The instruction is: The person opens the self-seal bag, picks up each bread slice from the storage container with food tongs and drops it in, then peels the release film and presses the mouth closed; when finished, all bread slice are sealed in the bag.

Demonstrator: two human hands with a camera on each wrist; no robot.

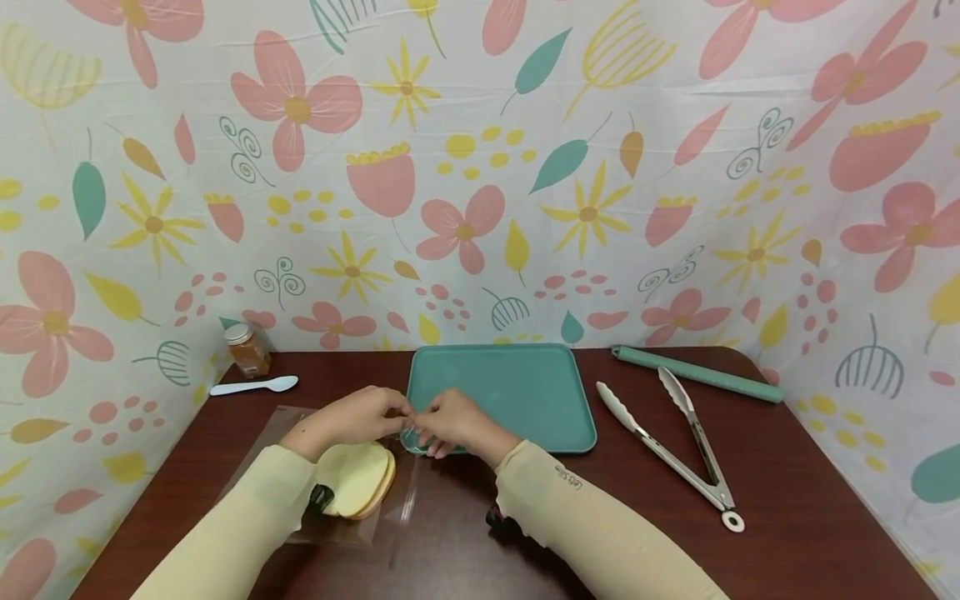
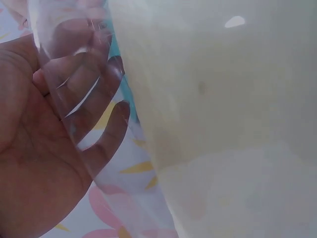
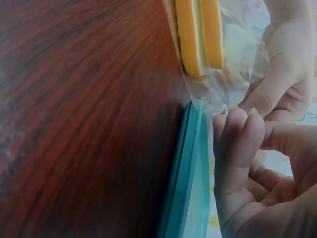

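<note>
Round, pale yellow slices with a golden-brown edge, like bread or sponge cake [image 1: 351, 482], lie stacked in a clear plastic bag [image 1: 408, 500] at the left of the table. Up close in the right wrist view, the slices [image 3: 212, 34] show through the film. My left hand [image 1: 366, 415] pinches the bag's edge near the tray's front left corner. Opposite it, the right hand [image 1: 456, 421] pinches the same edge between thumb and fingers, the two hands nearly touching. Through the film in the left wrist view, the left hand's fingers [image 2: 106, 131] are bent.
Behind the hands lies a teal tray [image 1: 502, 392]. To its right are metal tongs [image 1: 678, 454], spread apart, and a green rod [image 1: 697, 372]. A spice jar [image 1: 249, 352] and a white spoon [image 1: 255, 385] sit at the back left. A patterned curtain [image 1: 480, 167] hangs behind the table.
</note>
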